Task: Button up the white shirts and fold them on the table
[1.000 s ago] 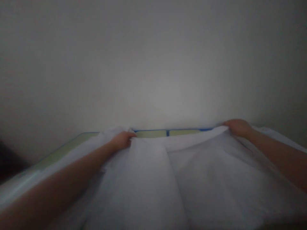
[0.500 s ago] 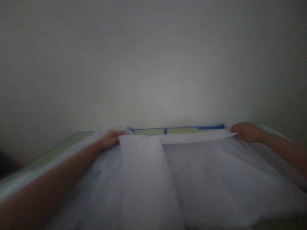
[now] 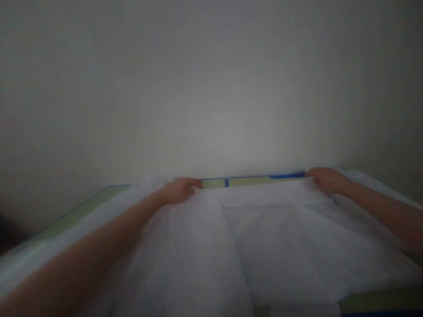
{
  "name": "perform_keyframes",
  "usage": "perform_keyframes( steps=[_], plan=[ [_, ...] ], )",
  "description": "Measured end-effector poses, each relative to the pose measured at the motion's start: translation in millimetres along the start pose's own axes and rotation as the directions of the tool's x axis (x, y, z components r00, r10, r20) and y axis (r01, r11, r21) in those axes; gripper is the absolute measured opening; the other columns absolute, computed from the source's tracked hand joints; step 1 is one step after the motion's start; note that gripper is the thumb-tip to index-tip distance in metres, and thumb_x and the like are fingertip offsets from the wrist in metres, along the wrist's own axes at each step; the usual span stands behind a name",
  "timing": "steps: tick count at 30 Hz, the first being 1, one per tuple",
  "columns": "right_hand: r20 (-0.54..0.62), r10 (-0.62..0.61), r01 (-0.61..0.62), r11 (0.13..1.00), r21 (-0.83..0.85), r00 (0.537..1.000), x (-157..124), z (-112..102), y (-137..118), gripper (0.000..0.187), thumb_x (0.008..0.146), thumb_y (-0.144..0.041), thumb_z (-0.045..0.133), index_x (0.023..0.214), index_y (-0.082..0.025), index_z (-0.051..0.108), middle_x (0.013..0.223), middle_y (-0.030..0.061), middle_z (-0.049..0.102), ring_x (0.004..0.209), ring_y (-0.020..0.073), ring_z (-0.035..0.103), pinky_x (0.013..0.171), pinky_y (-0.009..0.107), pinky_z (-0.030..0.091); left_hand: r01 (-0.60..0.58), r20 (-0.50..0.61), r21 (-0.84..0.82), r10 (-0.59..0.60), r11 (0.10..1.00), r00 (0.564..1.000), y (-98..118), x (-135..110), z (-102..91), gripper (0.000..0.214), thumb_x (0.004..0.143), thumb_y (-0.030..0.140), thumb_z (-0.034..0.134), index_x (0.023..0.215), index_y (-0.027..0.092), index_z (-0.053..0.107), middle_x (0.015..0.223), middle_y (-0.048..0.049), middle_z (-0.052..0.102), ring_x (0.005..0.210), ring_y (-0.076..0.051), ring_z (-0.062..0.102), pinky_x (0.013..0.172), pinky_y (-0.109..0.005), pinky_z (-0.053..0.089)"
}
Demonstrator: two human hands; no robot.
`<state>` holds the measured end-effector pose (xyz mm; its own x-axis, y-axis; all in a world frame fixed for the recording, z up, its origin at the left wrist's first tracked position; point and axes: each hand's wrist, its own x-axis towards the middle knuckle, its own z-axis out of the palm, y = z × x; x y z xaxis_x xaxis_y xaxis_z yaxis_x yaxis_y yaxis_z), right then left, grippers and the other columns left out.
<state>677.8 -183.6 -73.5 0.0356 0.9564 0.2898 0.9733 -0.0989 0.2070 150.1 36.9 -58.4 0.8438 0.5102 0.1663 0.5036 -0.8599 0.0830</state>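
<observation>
A white cloth garment [image 3: 277,246] lies spread across a light green surface with blue edging, a folded band along its far edge and an overlapping panel left of the middle. My left hand [image 3: 181,190] is closed on the far edge, left of centre, fingers pointing right. At the far right of the same edge, my right hand [image 3: 325,179] pinches the cloth, its fingertips partly hidden by the fabric. Motion blur and dim light hide the weave and any fastenings, so the exact kind of garment is unclear.
Behind the far blue edge [image 3: 227,182] rises a plain grey wall [image 3: 211,88]. The green surface [image 3: 79,207] shows at the left and again at the lower right. Something dark and blurred [image 3: 9,233] stands at the far left.
My left hand has shifted right along the cloth's far edge. My right hand has moved slightly left. The folded band now shows wider, and more green surface appears at the lower right.
</observation>
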Motion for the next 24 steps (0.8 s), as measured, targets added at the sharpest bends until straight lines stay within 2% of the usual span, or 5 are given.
perform_keyframes(
  steps=[7,10,14,19,24],
  plan=[
    [0.023,-0.273,0.260,0.935,0.243,0.962,37.3,13.0,-177.9,0.062,0.086,-0.048,0.039,0.136,-0.012,0.039,0.138,0.0149,0.040,0.129,0.0272,0.033,0.106,0.041,0.025,-0.098,0.141,-0.005,0.098,0.995,0.985,79.5,38.8,33.0,0.069,0.072,0.060,0.053,0.127,0.018,0.049,0.131,-0.0099,0.051,0.119,-0.026,0.047,0.100,-0.033,0.034],
    [0.065,-0.430,0.381,0.852,0.359,0.900,28.4,24.6,-213.1,0.067,0.086,-0.052,0.038,0.141,-0.014,0.031,0.145,0.0127,0.029,0.135,0.0255,0.023,0.109,0.041,0.020,-0.164,0.207,-0.031,0.167,0.986,0.964,89.4,27.0,38.8,0.055,0.071,0.052,0.057,0.115,0.020,0.058,0.117,-0.0087,0.060,0.107,-0.025,0.054,0.093,-0.032,0.039],
    [0.039,-0.450,0.402,0.830,0.387,0.892,10.6,26.1,-193.4,0.055,0.089,-0.039,0.036,0.139,-0.016,0.035,0.141,0.0093,0.036,0.130,0.0201,0.033,0.108,0.036,0.024,-0.207,0.199,-0.077,0.219,0.975,0.955,96.6,3.3,36.3,0.035,0.074,0.039,0.056,0.103,0.020,0.061,0.105,-0.0072,0.062,0.099,-0.023,0.057,0.087,-0.031,0.041],
    [0.037,-0.451,0.425,0.862,0.277,0.892,-4.0,15.6,-119.8,0.064,0.075,-0.021,0.047,0.138,-0.018,0.037,0.135,0.0074,0.045,0.121,0.0202,0.045,0.101,0.034,0.034,-0.127,0.067,-0.054,0.130,0.990,0.989,99.1,-3.7,42.3,0.044,0.068,0.029,0.058,0.112,0.019,0.056,0.110,-0.0087,0.058,0.101,-0.023,0.054,0.091,-0.032,0.040],
    [0.187,-0.185,0.189,0.982,-0.003,0.965,3.6,-1.4,-55.1,0.036,0.072,-0.019,0.048,0.104,-0.020,0.066,0.098,0.0090,0.067,0.093,0.0235,0.060,0.080,0.034,0.042,0.015,-0.015,0.122,-0.013,0.992,1.000,110.8,15.6,55.2,0.037,0.073,0.034,0.053,0.106,0.018,0.060,0.101,-0.0113,0.062,0.097,-0.026,0.056,0.085,-0.036,0.043]
  ],
)
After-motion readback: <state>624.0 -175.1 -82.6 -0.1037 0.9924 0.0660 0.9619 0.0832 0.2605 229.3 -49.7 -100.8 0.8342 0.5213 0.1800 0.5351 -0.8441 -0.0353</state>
